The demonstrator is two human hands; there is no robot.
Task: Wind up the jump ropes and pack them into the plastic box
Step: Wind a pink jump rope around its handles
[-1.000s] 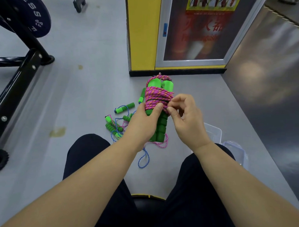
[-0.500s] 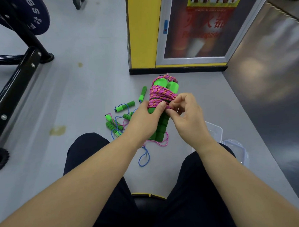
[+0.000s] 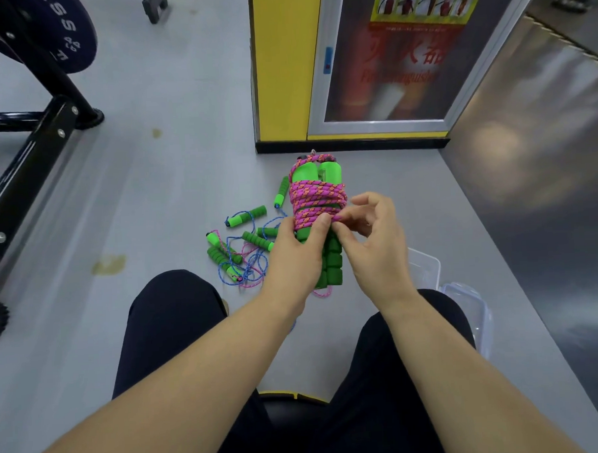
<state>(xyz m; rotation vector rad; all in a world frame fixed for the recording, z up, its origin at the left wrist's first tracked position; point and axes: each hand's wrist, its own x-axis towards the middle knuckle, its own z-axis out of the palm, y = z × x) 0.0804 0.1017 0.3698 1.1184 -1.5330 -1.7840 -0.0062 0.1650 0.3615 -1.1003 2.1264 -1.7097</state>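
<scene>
Jump rope in hand: pink cord (image 3: 317, 200) is wound in many close turns round the upper half of two green handles (image 3: 333, 260) held side by side and upright, in the air in front of the knees. A short pink tail hangs below the handles.
Left hand (image 3: 297, 252): its grip is closed round the handles from the left, with the thumb pressed on the lowest turns of cord.
Right hand (image 3: 375, 247): thumb and forefinger pinch the cord at the lowest turn, just beside the left thumb. The other fingers are loosely spread.
Loose jump ropes (image 3: 243, 249): a tangle of green handles with blue and pink cords lies on the floor (image 3: 159, 198), left of the held rope and toward the floor's far edge.
Plastic box (image 3: 428, 267): clear, on the floor behind the right wrist, near the floor's right edge.
Lid (image 3: 472, 309): a clear piece just beside the box, next to the right thigh; whether it is a lid cannot be told for certain.
Legs (image 3: 171, 321): in black, apart, with a black seat (image 3: 291, 406) between them.
Far edge: a yellow pillar (image 3: 279, 73) and a glazed cabinet (image 3: 386, 68) with a red poster.
Left edge: a black frame (image 3: 30, 152) and a dark weight plate (image 3: 66, 34).
</scene>
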